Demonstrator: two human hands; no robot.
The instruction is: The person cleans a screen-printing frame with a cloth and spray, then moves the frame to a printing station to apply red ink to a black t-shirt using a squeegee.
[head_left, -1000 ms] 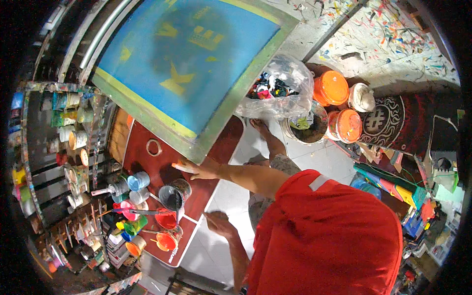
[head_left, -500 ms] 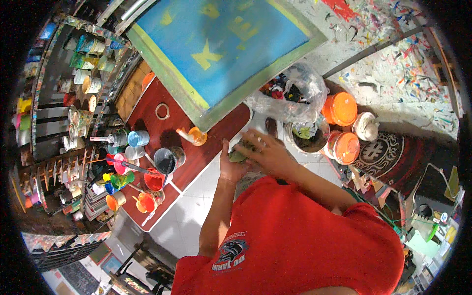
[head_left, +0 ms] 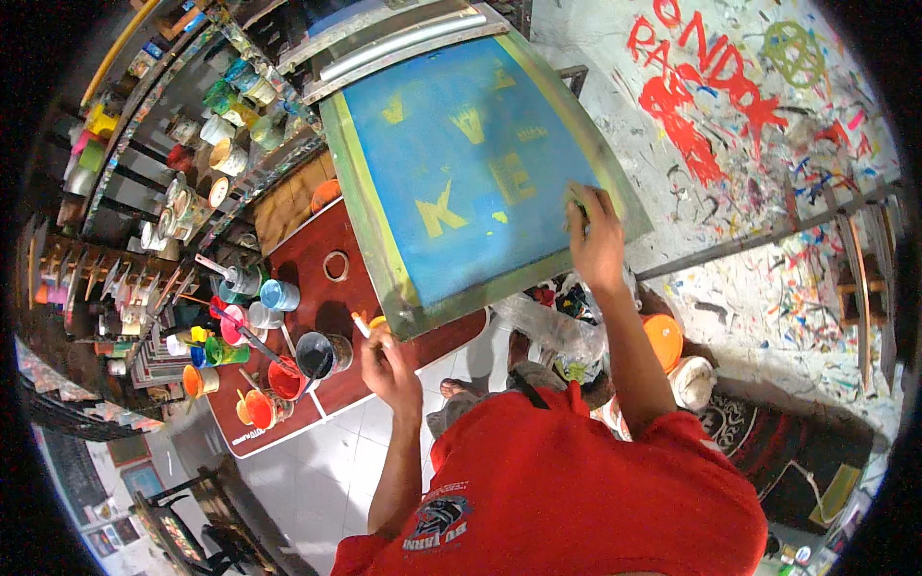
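A printing screen (head_left: 384,269) with a blue mesh, yellow letter shapes and a green-smeared frame lies tilted before me. Over its right side my right hand (head_left: 597,240) is bent down, fingers curled around something small and greenish that they mostly hide. My left hand (head_left: 392,372) is raised just off the frame's near left corner, its fingers loosely bent and nothing visible in them. Right behind that hand, a cup of orange-yellow paint (head_left: 377,322) with a pale stick (head_left: 360,324) is partly covered.
A red-brown table (head_left: 331,389) at the left carries several paint pots, among them a black one (head_left: 315,355) and a blue one (head_left: 279,295). Shelves of paint jars (head_left: 228,156) stand beyond. Orange-lidded tubs (head_left: 663,342) and a plastic bag (head_left: 547,324) sit below the screen's right side.
My hands were together over a green thing near my body. They have parted: the right moved up over the screen, the left toward its near corner. The view has shifted, showing more of the screen.
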